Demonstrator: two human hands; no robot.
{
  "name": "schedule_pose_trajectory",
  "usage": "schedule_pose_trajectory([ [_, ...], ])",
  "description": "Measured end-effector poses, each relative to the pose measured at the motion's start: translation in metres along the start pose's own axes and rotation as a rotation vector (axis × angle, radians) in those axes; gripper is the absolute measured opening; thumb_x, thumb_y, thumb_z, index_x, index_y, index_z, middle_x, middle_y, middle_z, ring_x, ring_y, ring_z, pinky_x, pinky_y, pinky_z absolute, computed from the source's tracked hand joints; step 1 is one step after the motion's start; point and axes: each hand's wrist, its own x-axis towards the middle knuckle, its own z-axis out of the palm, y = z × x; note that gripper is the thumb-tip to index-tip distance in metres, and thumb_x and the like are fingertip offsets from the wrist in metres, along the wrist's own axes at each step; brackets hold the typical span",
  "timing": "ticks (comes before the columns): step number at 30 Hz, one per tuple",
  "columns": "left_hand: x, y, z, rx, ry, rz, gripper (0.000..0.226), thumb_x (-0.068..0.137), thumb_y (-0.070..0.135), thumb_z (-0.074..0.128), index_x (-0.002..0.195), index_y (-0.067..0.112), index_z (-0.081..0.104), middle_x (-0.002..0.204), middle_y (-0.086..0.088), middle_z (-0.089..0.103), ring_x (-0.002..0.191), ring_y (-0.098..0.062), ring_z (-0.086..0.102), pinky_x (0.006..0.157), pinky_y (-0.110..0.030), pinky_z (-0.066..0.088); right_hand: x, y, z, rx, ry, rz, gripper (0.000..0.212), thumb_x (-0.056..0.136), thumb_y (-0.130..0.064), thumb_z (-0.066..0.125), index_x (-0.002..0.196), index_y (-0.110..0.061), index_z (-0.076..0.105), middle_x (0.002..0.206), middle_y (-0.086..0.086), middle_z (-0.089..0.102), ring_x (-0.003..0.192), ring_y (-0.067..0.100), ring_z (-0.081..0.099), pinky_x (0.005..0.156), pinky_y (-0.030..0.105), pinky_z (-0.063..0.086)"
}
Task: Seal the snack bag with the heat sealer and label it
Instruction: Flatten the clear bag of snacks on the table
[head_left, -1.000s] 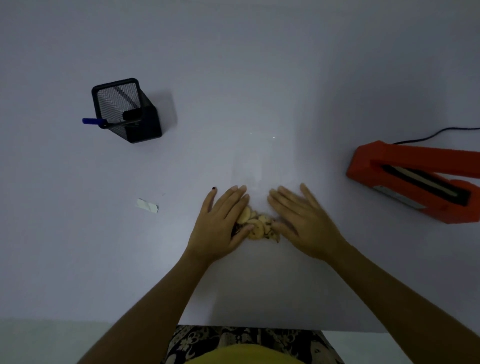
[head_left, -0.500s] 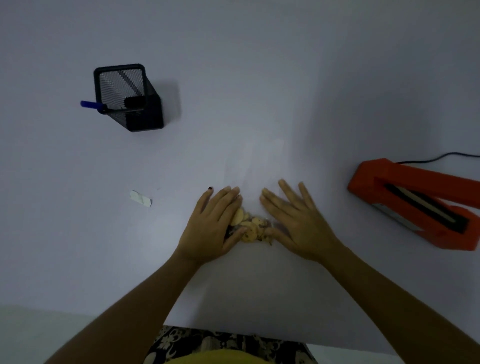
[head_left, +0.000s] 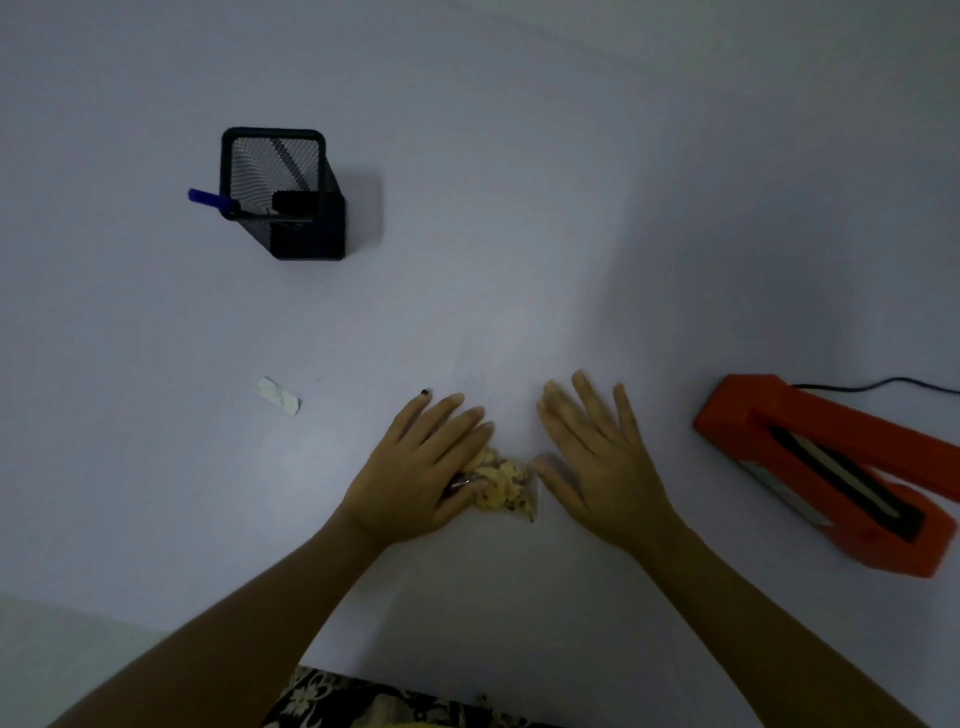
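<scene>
A clear snack bag (head_left: 501, 486) of small chocolate-chip cookies lies flat on the white table, near the front centre. My left hand (head_left: 421, 478) rests flat on the bag's left part, fingers stretched forward and thumb against the cookies. My right hand (head_left: 597, 462) lies flat just right of the cookies, fingers spread and slightly blurred, thumb tip beside the bag. The orange heat sealer (head_left: 753, 410) sits at the right with its jaw raised. A small white label (head_left: 279, 396) lies to the left of my hands.
A black mesh pen holder (head_left: 306, 234) stands at the back left with a blue pen (head_left: 208, 198) sticking out of it. The sealer's black cable (head_left: 883, 385) runs off to the right. The table's front edge is just before my body.
My right hand has slid a little to the right, off the cookies, and its fingers have spread. My left hand stays on the bag. The view has tilted slightly.
</scene>
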Motion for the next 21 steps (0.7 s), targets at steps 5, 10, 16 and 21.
schedule_pose_trajectory([
  [5,0.000,0.000,0.002,-0.018,0.015,-0.004,0.054,0.095,0.049,0.042,0.131,0.011,0.056,0.136,-0.010,0.056,0.132,-0.029,0.045,0.113,-0.050,0.030,0.031,0.008,0.001,-0.083,-0.184,-0.208,0.072,0.096,-0.059,0.029,0.149,-0.011,0.029,0.158,0.008,0.022,0.149,0.029,0.009,0.117,0.060,0.012],
  [10,0.001,-0.001,0.002,-0.039,0.032,-0.005,0.053,0.093,0.046,0.050,0.132,0.011,0.055,0.137,-0.011,0.055,0.132,-0.031,0.045,0.112,-0.053,0.031,0.050,0.052,-0.009,-0.210,-0.284,-0.298,0.073,0.095,-0.064,0.020,0.152,-0.018,0.022,0.159,0.002,0.021,0.148,0.034,0.010,0.115,0.063,0.006],
  [16,0.002,0.001,0.002,-0.047,0.040,-0.012,0.052,0.093,0.046,0.051,0.133,0.012,0.055,0.137,-0.011,0.055,0.133,-0.031,0.044,0.112,-0.054,0.030,0.069,0.070,-0.024,-0.191,-0.207,-0.009,0.079,0.094,-0.065,0.010,0.152,-0.012,0.017,0.160,0.005,0.015,0.148,0.033,0.004,0.115,0.063,0.003],
  [21,0.001,0.001,0.003,-0.040,0.041,-0.011,0.054,0.093,0.048,0.050,0.134,0.012,0.053,0.138,-0.010,0.054,0.134,-0.030,0.044,0.112,-0.056,0.029,0.082,0.029,-0.013,-0.191,-0.225,-0.361,0.077,0.094,-0.064,0.019,0.151,-0.013,0.021,0.159,0.004,0.016,0.148,0.031,0.007,0.117,0.060,0.005],
])
